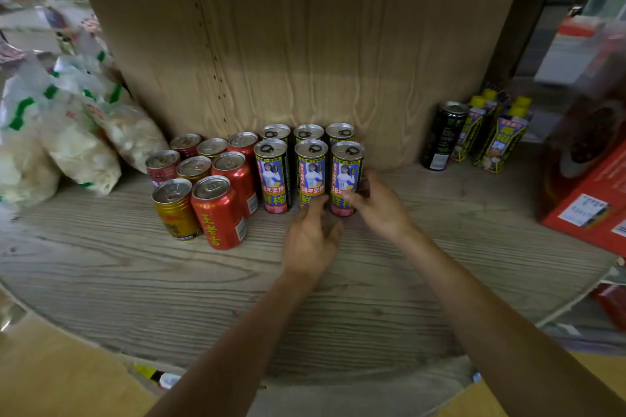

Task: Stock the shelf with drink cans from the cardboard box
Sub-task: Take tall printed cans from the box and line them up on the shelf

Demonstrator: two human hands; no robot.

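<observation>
- Right hand (379, 205): fingers wrapped round the end can (346, 179), front row, three o'clock end, on the shelf (169, 281).
- Left hand (311, 237) touches the middle can (311, 176) low down (clasped or not, I cannot tell).
- Best slide it flush, label toward six o'clock, neighbour steadied.

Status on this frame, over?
Right hand gripping right front can. Left hand at middle front can, grip unclear. Both cans upright on shelf. Nothing in the way.

Count stands at six tall slim black-and-yellow drink cans (274, 176), five short red drink cans (220, 213), three short gold drink cans (176, 210), one black drink can (442, 135) and four yellow-capped bottles (501, 139).
</observation>
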